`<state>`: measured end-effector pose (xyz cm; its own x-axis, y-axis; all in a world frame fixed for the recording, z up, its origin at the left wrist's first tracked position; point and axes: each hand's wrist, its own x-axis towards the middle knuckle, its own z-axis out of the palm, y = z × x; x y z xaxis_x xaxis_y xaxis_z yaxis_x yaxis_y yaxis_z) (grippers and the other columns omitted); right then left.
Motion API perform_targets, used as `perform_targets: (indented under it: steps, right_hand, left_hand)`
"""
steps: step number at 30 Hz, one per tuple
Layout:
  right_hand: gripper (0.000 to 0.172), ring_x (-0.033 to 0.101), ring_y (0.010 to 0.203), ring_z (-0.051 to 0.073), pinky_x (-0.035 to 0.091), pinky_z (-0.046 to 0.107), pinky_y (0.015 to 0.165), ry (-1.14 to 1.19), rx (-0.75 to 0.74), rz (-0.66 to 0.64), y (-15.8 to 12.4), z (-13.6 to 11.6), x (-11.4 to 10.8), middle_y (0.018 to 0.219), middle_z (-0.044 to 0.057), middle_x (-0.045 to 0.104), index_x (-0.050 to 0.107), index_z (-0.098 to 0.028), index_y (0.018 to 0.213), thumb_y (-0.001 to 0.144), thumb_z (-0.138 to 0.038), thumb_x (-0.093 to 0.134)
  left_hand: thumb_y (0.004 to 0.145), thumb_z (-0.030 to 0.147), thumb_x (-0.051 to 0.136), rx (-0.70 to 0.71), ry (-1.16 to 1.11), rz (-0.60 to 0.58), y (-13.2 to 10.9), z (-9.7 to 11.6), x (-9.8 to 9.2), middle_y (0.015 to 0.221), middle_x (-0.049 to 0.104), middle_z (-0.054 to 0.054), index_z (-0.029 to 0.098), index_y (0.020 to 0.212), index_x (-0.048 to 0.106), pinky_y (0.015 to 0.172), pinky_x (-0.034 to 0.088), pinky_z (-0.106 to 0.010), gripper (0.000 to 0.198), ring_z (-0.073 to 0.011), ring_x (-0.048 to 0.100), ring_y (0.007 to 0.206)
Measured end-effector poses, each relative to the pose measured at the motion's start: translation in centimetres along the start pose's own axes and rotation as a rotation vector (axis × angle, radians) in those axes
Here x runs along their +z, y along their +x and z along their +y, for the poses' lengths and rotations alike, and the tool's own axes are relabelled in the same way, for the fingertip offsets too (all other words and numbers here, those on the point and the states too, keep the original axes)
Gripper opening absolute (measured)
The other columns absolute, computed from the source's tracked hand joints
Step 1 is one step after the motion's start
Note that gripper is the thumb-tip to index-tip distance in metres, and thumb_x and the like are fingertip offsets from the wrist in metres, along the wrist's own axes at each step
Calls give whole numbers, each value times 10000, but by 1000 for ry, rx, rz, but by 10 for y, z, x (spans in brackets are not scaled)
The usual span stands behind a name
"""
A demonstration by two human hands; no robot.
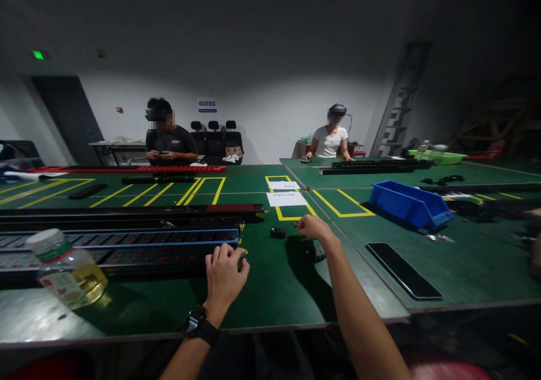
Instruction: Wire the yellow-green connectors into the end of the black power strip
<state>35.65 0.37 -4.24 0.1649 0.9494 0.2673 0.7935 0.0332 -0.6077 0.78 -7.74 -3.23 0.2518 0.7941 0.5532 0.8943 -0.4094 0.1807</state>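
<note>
My left hand (227,273), with a black watch (195,322) on the wrist, is at the right end of a black and blue strip (169,239). Its fingers are curled at the strip's end, beside thin yellow-green wires; what they grip is too small to tell. My right hand (313,228) is pinched over the table, and whatever sits between its fingertips is hidden. Just left of it lies a small black part (278,233). Another dark part (315,251) rests under the right wrist, partly in shadow.
A bottle (71,270) stands on the left, by the strips. On the right are a blue bin (408,205) and a black phone (403,271). White papers (287,199) lie beyond my hands. Two people are across the green table (270,306); part of another shows at the right edge.
</note>
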Motion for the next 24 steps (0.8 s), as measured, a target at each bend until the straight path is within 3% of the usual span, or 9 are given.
perform_targets:
  steps: [4,9,12,15,17,20,24]
  right_hand:
    - [253,658,562,193,434,261,553,-57,46,-167,1,7,3,550,1,685,736,-262,533,459,-24,783]
    - [265,582,465,151,400,248,493,-39,36,-250,0,0,4,518,-6,670,724,-258,496,450,2,752]
    - [227,606,505,163,429,254,534,10,-20,-258,-1,-13,1,539,1,678,734,-245,525,507,-21,759]
    - [129,680,667,194,479,257,622,99,-122,-243,-3,-38,4,712,30,758,804,-233,710,647,-126,771]
    - [137,687,728,194,499,260,663,182,-204,-238,-7,-60,14,797,29,774,824,-229,871,761,-221,743]
    - [178,637,666,173,484,260,615,428,-379,-263,-17,-94,42,757,26,734,801,-204,924,861,-338,702]
    - [253,665,673,177,534,272,625,760,-326,-343,-29,-122,85,759,19,722,742,-201,934,859,-442,726]
  left_hand:
    - [893,242,632,-4,1,2,0,0,1,949,635,-59,293,992,770,825,371,-394,177,-256,574,961]
    - [887,229,627,-8,-5,1,0,-1,2,948,632,-58,288,980,760,822,367,-400,173,-257,576,954]
    - [891,227,617,-4,-10,1,0,-1,2,951,637,-55,289,999,755,828,365,-405,186,-258,580,958]
    - [887,221,617,-8,-11,4,0,0,2,974,650,-56,279,1054,743,837,370,-411,217,-263,587,975]
    - [883,219,619,-15,0,5,1,0,2,993,658,-62,263,1078,728,843,375,-413,227,-270,590,991]
    - [879,215,620,-36,17,10,1,0,3,992,653,-71,244,1038,710,845,380,-409,185,-275,588,999]
    - [880,208,616,-42,33,9,0,-1,5,964,626,-75,229,932,695,838,380,-407,97,-272,582,979]
